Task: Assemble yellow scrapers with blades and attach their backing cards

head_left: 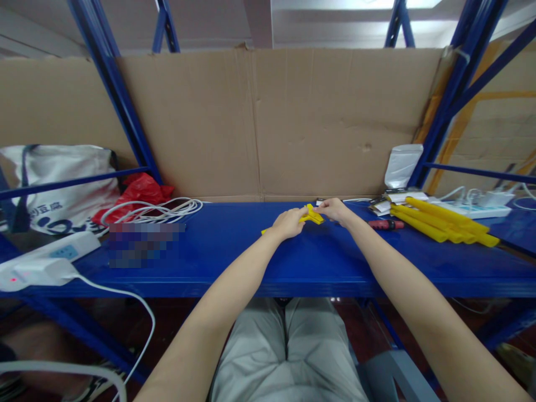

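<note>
Blue shelving (444,106) frames your bench (234,268), with cardboard (310,123) standing along the back. Your left hand (290,223) is closed around a yellow piece (315,216), which sits near the bench's middle, toward the back; your palm hides its midsection, so one end shows past your fingertips and a sliver at the wrist side. Your right hand (334,210) has its fingers drawn in at the near end of that piece; whether they pinch it or only touch it, I cannot tell. Something small and dark pokes out behind those knuckles, too little showing to name.

Just right of your right forearm lies a red handle (385,224); your arm blocks what lies to its left. Past it sit yellow tubes (444,222), partly covering some small boxes (379,205), and a white power strip (477,210) crowded with plugs.

Off to your left, a pixelated patch masks whatever lies before the coiled cable (180,209). Red plastic (146,191) and a tote (62,167) sit beyond, the tote's lettering crossed by a rail. Another power strip (17,273) is cut off by the left edge.
</note>
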`<state>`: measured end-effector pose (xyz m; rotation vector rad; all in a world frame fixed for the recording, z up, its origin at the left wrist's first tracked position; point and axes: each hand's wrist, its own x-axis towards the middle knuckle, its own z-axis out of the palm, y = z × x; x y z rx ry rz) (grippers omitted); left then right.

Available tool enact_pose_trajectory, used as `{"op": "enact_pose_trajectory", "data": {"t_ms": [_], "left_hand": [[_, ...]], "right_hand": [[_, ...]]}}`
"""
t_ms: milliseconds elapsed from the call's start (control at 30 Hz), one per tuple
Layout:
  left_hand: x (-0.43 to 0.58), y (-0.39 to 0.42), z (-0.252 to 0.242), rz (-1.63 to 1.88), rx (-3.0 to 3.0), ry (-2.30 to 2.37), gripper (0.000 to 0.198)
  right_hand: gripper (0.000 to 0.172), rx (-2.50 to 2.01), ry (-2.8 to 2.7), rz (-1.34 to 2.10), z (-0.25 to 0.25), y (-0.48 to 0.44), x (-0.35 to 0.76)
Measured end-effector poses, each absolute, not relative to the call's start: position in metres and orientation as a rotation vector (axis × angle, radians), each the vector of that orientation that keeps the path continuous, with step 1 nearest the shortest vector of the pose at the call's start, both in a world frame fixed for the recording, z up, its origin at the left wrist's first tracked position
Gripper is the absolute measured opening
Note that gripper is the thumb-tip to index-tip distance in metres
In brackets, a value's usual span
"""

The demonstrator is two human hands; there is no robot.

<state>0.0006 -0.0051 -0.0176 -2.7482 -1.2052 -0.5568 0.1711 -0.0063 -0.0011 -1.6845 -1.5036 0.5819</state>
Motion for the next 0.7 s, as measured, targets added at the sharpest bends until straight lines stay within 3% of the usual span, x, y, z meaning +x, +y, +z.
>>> {"op": "enact_pose_trajectory", "data": {"t_ms": [400, 533, 700], "left_hand": [[0.0019, -0.0030, -0.0212, -0.552, -2.730, -1.196, 0.034], [0.0030, -0.0060, -0.0187, -0.532, -2.701, -1.215, 0.030], [0.0019, -0.0105, -0.0142, -0.527, -2.669, -1.247, 0.029]], "right_hand": [[0.033, -1.609, -1.604, 0.459, -0.0092, 0.0034, 0.1767], [0.029, -1.600, -1.570, 0.394, -0.0076, 0.0028, 0.1755], [0.021, -1.631, -1.420, 0.641, -0.0045, -0.0012, 0.1765]]}}
